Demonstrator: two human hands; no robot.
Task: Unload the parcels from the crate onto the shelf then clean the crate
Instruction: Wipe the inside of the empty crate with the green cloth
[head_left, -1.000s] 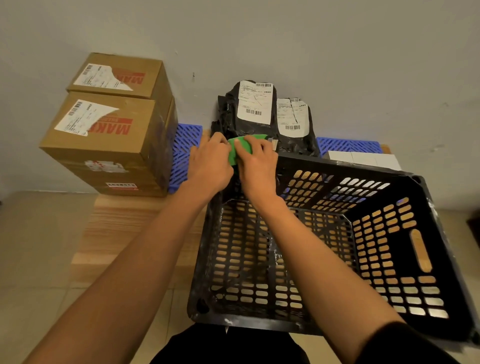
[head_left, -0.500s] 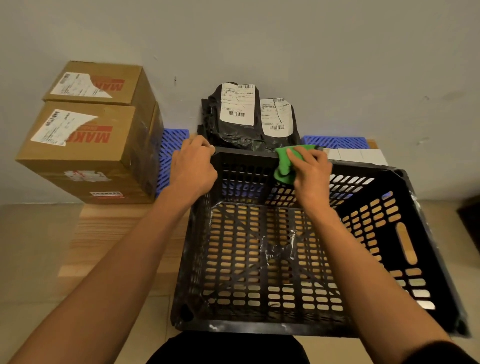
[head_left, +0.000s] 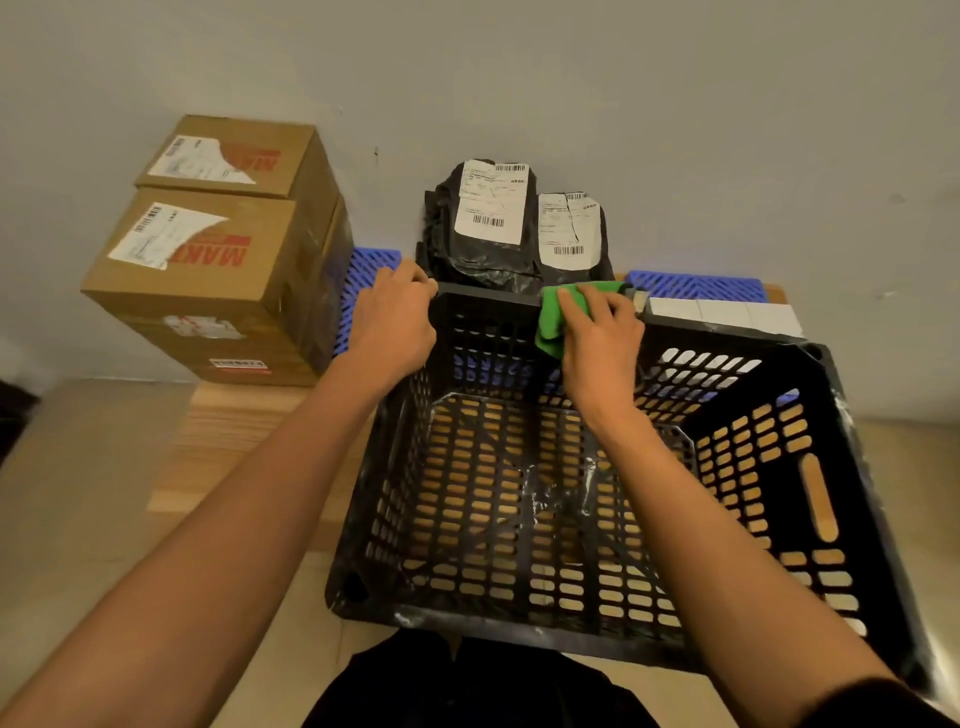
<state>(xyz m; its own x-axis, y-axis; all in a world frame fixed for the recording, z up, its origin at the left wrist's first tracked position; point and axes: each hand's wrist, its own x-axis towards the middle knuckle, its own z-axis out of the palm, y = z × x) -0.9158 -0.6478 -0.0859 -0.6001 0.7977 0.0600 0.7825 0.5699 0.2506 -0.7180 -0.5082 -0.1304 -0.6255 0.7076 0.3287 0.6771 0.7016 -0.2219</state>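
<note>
Grip on the far left corner of the crate (head_left: 597, 493) is taken by the left hand (head_left: 392, 325), its fingers curled over the rim, while a green cloth (head_left: 561, 317) is clenched in the right hand (head_left: 602, 343) and pressed against the top of the crate's far wall.

By the look of things, the unloading is finished and the cleaning is in progress. No parcel is seen inside the crate; only whitish smears are visible on its slotted floor and near rim, so the floor and the remaining walls are judged still to be wiped.

Beyond the crate, on the low wooden shelf (head_left: 249, 441) with its blue slatted mat (head_left: 696, 286), the parcels are set against the wall: two cardboard boxes (head_left: 208, 270) are stacked at the left, two black mailer bags (head_left: 519, 228) with white labels stand just behind the far wall, and a flat white parcel (head_left: 722, 314) lies at the right.
</note>
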